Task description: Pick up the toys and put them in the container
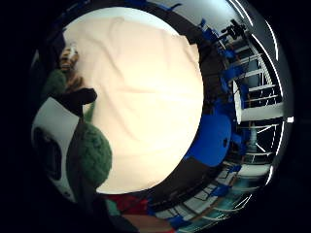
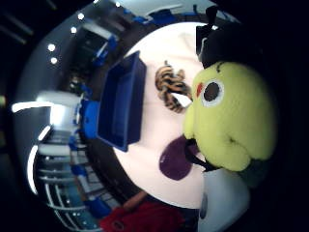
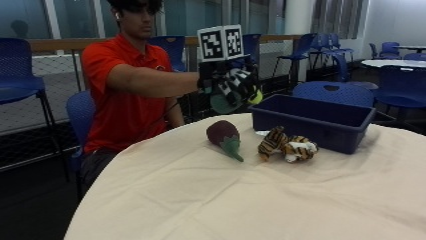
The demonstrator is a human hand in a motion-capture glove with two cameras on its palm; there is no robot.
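A yellow-and-green plush toy (image 3: 234, 95) is held aloft, clasped in the gloved right hand's grip (image 3: 223, 82). The dark blue plastic container (image 3: 313, 120) sits just beyond and below; release is best delayed until squarely overhead.

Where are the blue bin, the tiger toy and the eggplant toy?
blue bin (image 3: 313, 126): outside view, front wall.
tiger toy (image 3: 287, 144): outside view, striped body.
eggplant toy (image 3: 221, 132): outside view, purple body.

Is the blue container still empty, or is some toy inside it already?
Empty, as far as visible: the thumb side palm view shows only bare floor inside the blue container.
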